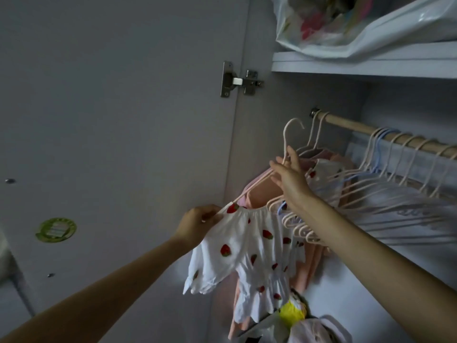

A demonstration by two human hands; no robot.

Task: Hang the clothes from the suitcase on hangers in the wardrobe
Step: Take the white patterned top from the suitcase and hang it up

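A white dress with red strawberries (249,248) hangs on a pale pink hanger (286,137) that is held up just left of the wooden rail (366,131); its hook is off the rail. My right hand (290,179) grips the hanger at the neck below the hook. My left hand (197,222) pinches the dress's shoulder at the hanger's left end. The suitcase is out of view.
Several empty pink hangers (385,184) and a blue one crowd the rail to the right. Pink garments (319,157) hang behind the dress. A plastic bag (358,28) sits on the shelf above. The open wardrobe door (111,144) stands left. Bagged items (294,315) lie below.
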